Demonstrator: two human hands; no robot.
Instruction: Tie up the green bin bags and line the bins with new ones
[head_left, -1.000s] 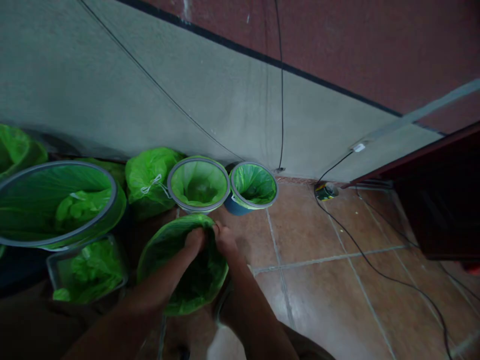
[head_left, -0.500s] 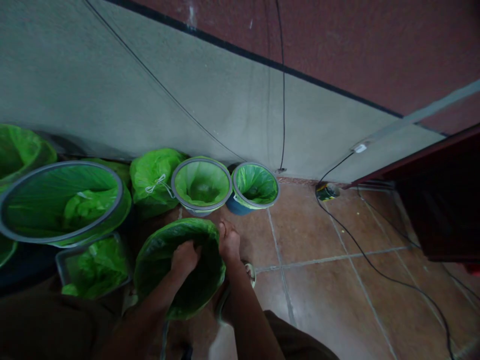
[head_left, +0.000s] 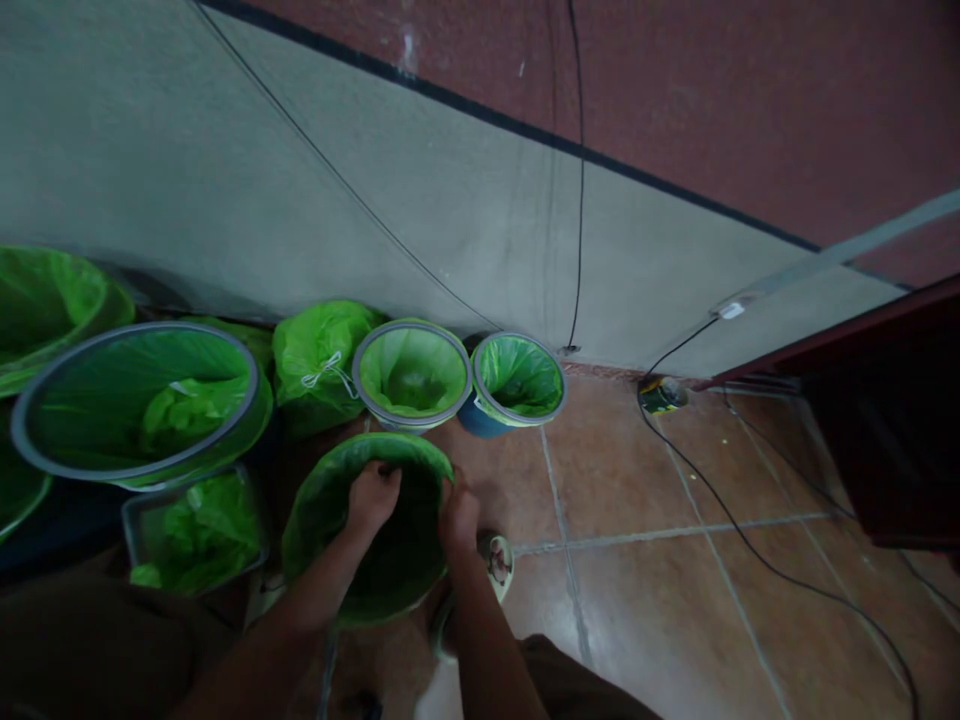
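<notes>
A trash bin lined with a green plastic bag [head_left: 315, 530] stands on the floor in front of me, its mouth facing up. My left hand [head_left: 375, 497] is inside its opening, fingers curled; what they hold, if anything, cannot be made out in the dark interior. On the right side of the rim, my right hand [head_left: 458, 515] grips the edge of the green bag, with the fingers folded over it.
Along the wall stand a small lined bin [head_left: 520, 378], a wider lined bin [head_left: 412, 372], a tied green bag [head_left: 322, 360] and a large grey-rimmed bin [head_left: 255, 385]. A square container [head_left: 199, 530] holds green bags. A black cable [head_left: 787, 575] and a can [head_left: 663, 395] lie right.
My left hand has shifted slightly up and toward the back of the bin's opening. My right hand has slid a little lower along the rim. The view has moved slightly.
</notes>
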